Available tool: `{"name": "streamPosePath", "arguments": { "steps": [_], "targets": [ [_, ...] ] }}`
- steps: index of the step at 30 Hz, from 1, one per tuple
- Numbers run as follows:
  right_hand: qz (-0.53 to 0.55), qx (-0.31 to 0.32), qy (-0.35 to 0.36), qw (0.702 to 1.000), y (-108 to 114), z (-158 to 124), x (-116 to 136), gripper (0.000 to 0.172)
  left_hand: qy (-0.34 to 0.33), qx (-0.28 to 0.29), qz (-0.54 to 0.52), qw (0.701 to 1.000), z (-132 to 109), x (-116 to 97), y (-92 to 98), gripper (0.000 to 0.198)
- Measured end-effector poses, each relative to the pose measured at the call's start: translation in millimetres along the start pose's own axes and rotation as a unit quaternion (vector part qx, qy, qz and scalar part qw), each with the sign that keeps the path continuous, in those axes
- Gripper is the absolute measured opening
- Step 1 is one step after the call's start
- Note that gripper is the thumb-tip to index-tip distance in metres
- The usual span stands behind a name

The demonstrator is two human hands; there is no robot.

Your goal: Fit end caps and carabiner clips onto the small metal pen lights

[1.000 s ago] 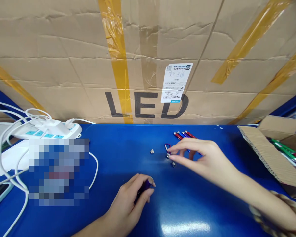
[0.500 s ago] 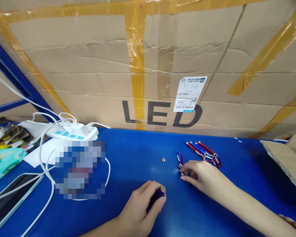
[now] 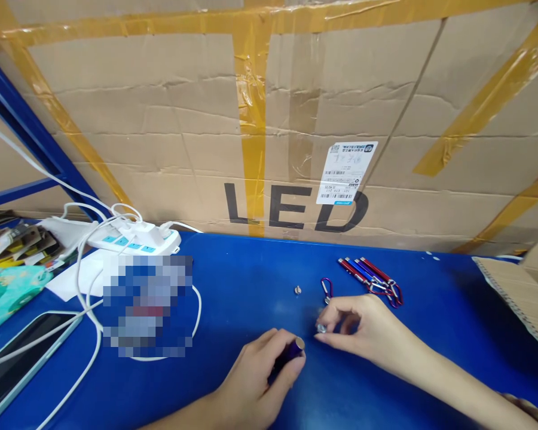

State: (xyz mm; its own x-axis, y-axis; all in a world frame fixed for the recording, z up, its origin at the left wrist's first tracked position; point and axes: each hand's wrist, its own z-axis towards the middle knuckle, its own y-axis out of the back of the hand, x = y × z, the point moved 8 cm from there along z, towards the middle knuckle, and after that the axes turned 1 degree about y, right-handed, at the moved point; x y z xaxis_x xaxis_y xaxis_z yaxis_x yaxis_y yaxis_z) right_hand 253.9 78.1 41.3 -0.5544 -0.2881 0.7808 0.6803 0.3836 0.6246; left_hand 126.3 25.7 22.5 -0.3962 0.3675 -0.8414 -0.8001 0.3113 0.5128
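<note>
My left hand is wrapped round a dark blue-purple metal tube; its round, silvery end points up and right. Between the thumb and fingertips of my right hand is a small shiny silver part, too small to name exactly. Just beyond those fingers lies a red carabiner with a silver fitting at its near end. A tiny silver piece rests on the blue surface to its left. Several slim red and blue penlights with carabiners lie side by side farther right.
A large taped cardboard box marked LED closes off the back. On the left are a white power strip, loose white cables, a phone and a blurred-out patch. A cardboard flap juts in at right.
My right hand has moved left and slightly toward me, away from the carabiner, with the small silver part pinched in its fingertips. My left hand stays nearly still around the tube.
</note>
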Motion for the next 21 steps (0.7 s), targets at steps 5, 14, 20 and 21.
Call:
{"name": "streamPosePath", "arguments": {
  "steps": [5,14,20,21],
  "targets": [
    [0.071,-0.054,0.013,0.996,9,-1,8,0.024,0.003,-0.001,-0.003,1.0,0,3,-0.1,0.009],
    [0.225,-0.045,-0.062,0.971,2,0,-7,0.039,0.021,-0.001,-0.033,0.999,-1,14,-3.5,0.021],
    [0.209,-0.034,-0.018,0.977,-4,-3,4,0.019,0.008,-0.005,-0.047,0.999,0,13,-0.5,0.023],
    [0.185,-0.036,0.006,0.982,-4,-4,11,0.016,0.007,-0.005,-0.044,0.999,0,13,0.0,0.023]
  ]
}}
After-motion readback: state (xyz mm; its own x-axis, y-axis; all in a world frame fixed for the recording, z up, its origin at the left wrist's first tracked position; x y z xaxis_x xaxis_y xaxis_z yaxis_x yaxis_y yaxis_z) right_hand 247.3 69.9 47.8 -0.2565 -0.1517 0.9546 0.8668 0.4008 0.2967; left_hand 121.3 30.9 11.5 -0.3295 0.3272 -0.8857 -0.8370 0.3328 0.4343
